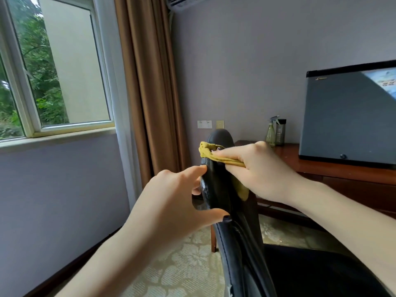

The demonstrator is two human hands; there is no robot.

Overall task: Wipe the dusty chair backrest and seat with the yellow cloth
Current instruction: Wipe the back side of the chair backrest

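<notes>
Risks: the yellow cloth (209, 151) is bunched up at the top of the backrest (216, 189), so probably only a narrow strip touches the surface. Wiping like this could leave dust streaks, so it wants flattening. The backrest is seen edge-on and narrow; a stroke past the edge could let the cloth slip off the far side. If the steadying grip lets go, the chair may tip or turn under the push. The seat (310, 271), low at right, has no cloth on it, so I'd judge that half not yet done. Left hand (171, 200): half closed, thumb on one face and fingers on the other, pinching the backrest edge. Right hand (257, 168): fingers curled over the cloth, pressing it to the upper backrest, with a tail hanging below the palm. Spray bottle (270, 133) on the bench (342, 170) behind, well apart.
</notes>
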